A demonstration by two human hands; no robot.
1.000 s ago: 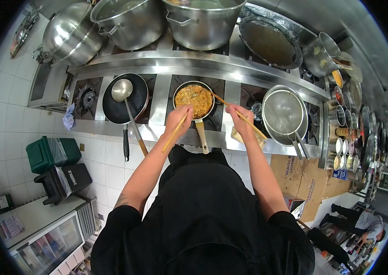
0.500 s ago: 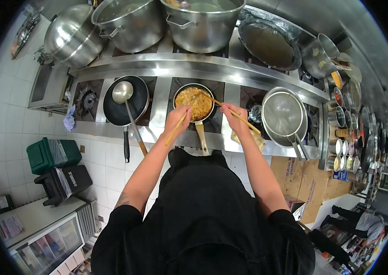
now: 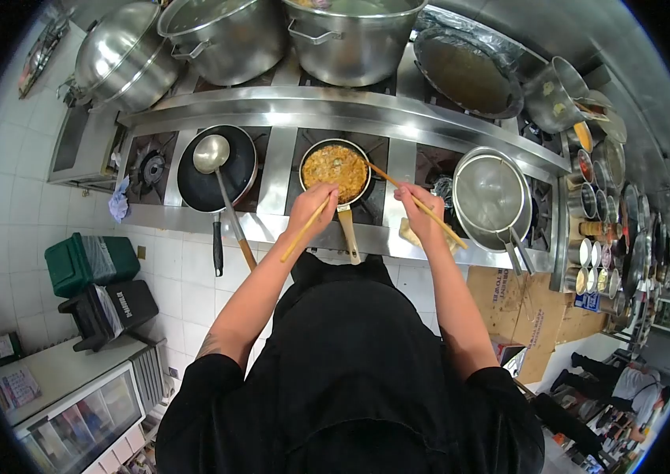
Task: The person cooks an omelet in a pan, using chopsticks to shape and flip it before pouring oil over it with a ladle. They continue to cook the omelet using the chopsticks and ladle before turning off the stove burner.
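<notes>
Draws the right hand (image 3: 418, 212) back and outward since half a second ago, sliding the tip of the right stick (image 3: 443, 223) off the middle of the food (image 3: 335, 164) and over to the right edge of the small pan (image 3: 362, 192). Barely shifts the left hand (image 3: 309, 209), holding it right there at the near left side of the rim. Grips on both sides, closing the right fingers round the right stick and the left fingers round the left stick (image 3: 303, 233). Angles the right stick from the edge back across the hand and out past the wrist; slants the left one back over the other wrist. Hides the left stick's forward end behind the fingers, so no telling about contact with the food. Has the small pan on a middle burner of the front row, spread nearly rim to rim with orange-yellow food and pointing a pale handle (image 3: 348, 235) straight back toward the black apron (image 3: 358, 355). Has a black pan (image 3: 195, 188) off to the left, with a ladle (image 3: 211, 154) lying in it, and a round strainer (image 3: 489, 192) over to the right, near the right stick's back end. Blocks part of a pale cloth (image 3: 409, 234) with the right wrist.
</notes>
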